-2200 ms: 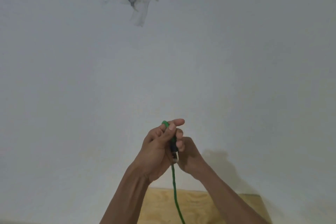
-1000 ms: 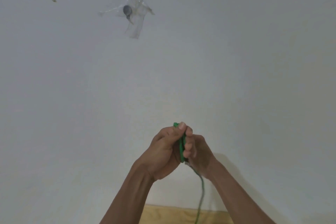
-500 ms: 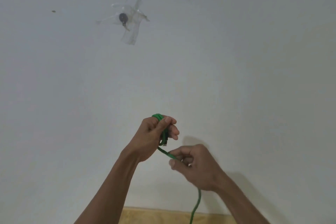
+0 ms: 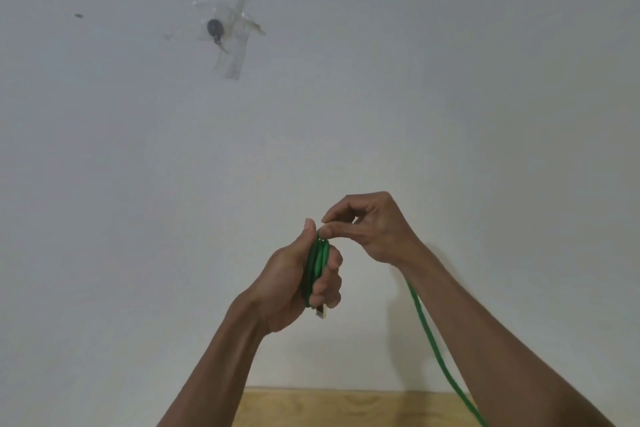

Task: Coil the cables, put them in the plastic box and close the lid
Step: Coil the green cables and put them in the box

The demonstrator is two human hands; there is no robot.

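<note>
A green cable [image 4: 317,263] is wound in a few loops around my left hand [image 4: 294,284], which is closed on the coil; a metal plug end [image 4: 321,313] sticks out below the fingers. My right hand [image 4: 374,229] is just above and to the right, pinching the cable at the top of the coil. The loose part of the green cable [image 4: 433,347] hangs from behind my right wrist down toward the bottom edge. Both hands are raised in front of a white wall. The plastic box and its lid are out of view.
A wooden tabletop [image 4: 346,407] shows as a strip at the bottom edge. On the white wall, high up left, a small dark hook [image 4: 215,28] is fixed under clear tape. A tiny dark spot [image 4: 79,15] marks the wall farther left.
My right hand has risen from below the coil to its top, laying another loop of cable over my left hand. The coil is thicker than before.
</note>
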